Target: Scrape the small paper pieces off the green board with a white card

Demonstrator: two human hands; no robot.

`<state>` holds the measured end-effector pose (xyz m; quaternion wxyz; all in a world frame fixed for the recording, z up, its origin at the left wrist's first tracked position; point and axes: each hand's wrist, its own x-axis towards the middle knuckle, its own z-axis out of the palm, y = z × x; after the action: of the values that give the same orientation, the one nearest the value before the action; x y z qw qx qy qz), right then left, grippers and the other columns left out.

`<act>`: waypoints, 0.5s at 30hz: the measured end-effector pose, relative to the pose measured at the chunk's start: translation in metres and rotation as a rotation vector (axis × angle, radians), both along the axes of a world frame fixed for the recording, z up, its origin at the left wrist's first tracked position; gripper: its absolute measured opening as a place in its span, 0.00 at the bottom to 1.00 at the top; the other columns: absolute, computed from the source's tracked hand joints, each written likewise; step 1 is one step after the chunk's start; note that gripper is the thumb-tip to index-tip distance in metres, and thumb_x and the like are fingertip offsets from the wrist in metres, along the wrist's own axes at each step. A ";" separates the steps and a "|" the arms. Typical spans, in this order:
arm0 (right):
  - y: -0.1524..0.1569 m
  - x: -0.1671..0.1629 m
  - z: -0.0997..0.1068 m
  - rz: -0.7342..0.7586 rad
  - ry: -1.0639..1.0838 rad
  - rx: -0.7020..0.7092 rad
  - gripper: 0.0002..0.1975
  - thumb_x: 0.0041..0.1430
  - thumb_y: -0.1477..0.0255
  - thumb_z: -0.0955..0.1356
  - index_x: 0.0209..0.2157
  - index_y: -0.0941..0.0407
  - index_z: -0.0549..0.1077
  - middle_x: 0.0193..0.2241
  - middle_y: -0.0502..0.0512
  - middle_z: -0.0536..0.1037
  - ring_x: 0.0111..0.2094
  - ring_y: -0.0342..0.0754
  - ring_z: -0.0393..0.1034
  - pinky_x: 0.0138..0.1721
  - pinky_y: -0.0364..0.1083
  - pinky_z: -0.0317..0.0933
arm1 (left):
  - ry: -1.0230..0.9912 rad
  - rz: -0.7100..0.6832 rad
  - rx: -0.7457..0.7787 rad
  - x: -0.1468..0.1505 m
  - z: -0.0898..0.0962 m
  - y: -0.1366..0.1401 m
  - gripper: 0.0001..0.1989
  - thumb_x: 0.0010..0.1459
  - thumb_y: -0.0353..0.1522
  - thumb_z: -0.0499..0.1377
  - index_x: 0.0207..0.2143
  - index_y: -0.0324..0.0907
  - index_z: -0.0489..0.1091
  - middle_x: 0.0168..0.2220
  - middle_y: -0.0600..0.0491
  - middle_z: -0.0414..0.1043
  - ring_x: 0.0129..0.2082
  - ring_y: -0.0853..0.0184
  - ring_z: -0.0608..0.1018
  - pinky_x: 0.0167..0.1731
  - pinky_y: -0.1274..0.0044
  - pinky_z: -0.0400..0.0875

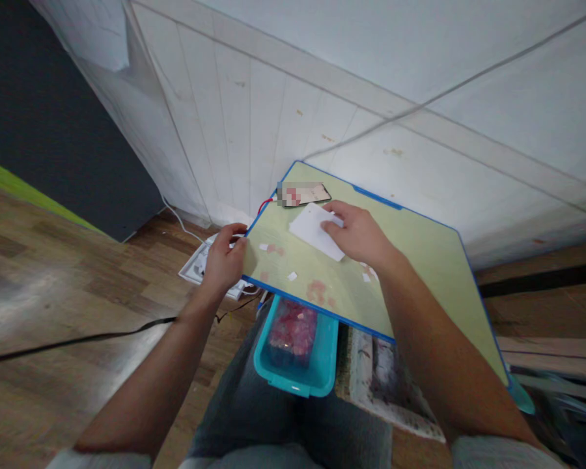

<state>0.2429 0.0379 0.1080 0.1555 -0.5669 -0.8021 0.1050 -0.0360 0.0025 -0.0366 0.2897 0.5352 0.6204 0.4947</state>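
My right hand (355, 229) grips a white card (314, 228) with a small hole near one corner, thumb lying across its face. Whether it is one card or a thin stack, I cannot tell. The card is over the yellow-green tabletop (430, 260) with a blue rim. My left hand (225, 257) curls its fingers at the left edge of that small table, holding the rim. Close behind the card lies a phone (312, 193) with its screen lit. Small white scraps (292, 277) and pinkish see-through pieces (317, 290) are scattered on the tabletop.
Below the table's near edge, a teal plastic bin (297, 384) holds a clear bag of pink pieces (293, 332). A white power strip or tray (195, 264) with cables sits on the wooden floor left. A white wall (254, 117) stands behind; a dark panel (63, 117) is left.
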 end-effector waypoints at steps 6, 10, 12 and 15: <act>0.005 -0.053 0.005 0.282 -0.006 -0.055 0.18 0.64 0.68 0.66 0.54 0.51 0.78 0.46 0.56 0.83 0.44 0.54 0.75 0.46 0.50 0.65 | -0.027 -0.011 0.064 -0.001 -0.003 0.000 0.16 0.62 0.36 0.56 0.51 0.44 0.72 0.50 0.50 0.76 0.45 0.62 0.78 0.42 0.71 0.72; 0.033 -0.048 0.000 0.197 -0.091 -0.059 0.20 0.63 0.69 0.67 0.56 0.52 0.77 0.47 0.58 0.82 0.46 0.56 0.75 0.47 0.51 0.65 | -0.040 -0.012 0.075 -0.001 -0.003 0.001 0.15 0.62 0.36 0.56 0.51 0.44 0.72 0.50 0.50 0.76 0.45 0.62 0.78 0.44 0.70 0.73; 0.040 -0.037 0.000 0.133 -0.093 -0.044 0.20 0.63 0.70 0.67 0.55 0.53 0.77 0.48 0.59 0.82 0.45 0.56 0.75 0.47 0.52 0.65 | -0.053 -0.010 0.076 -0.001 -0.004 0.002 0.15 0.62 0.35 0.56 0.50 0.44 0.72 0.49 0.50 0.76 0.45 0.62 0.78 0.44 0.70 0.73; 0.036 -0.030 0.001 0.157 -0.027 -0.052 0.19 0.63 0.70 0.66 0.54 0.55 0.78 0.48 0.59 0.82 0.43 0.54 0.75 0.46 0.51 0.65 | -0.060 -0.011 0.073 0.000 -0.005 0.002 0.15 0.62 0.35 0.56 0.50 0.44 0.72 0.49 0.50 0.76 0.45 0.62 0.78 0.44 0.70 0.73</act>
<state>0.2130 0.0740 0.1087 0.1209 -0.5074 -0.8432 0.1299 -0.0362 0.0049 -0.0413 0.2910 0.5338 0.5902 0.5311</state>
